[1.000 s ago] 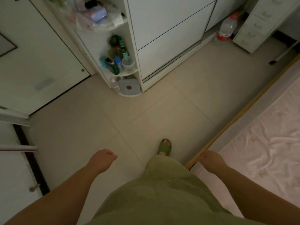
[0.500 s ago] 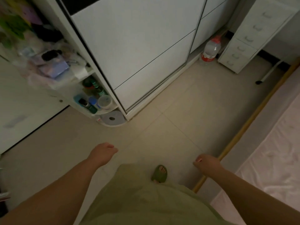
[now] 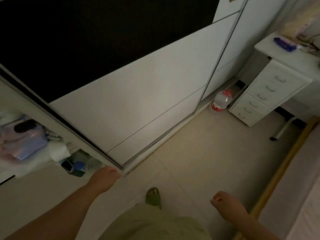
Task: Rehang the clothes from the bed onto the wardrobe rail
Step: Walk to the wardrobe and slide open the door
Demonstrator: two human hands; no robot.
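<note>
The wardrobe (image 3: 155, 101) is cut off at the top, its upper panel is seen only as a black area, and no rail or clothes can be made out; only a strip of the bed (image 3: 304, 196) is seen at the right edge. The left hand (image 3: 103, 179) and right hand (image 3: 226, 204) are held loosely curled over the floor (image 3: 199, 153), with nothing grasped. Compared with half a second earlier, the view has been raised and brought closer to the wardrobe, and the top of the drawer unit (image 3: 270, 90) is now shown.

Near wardrobe (image 3: 138, 101): one water bottle (image 3: 221, 100), one drawer unit (image 3: 266, 94) with five handles, two empty hands, one green slipper (image 3: 153, 196).
</note>
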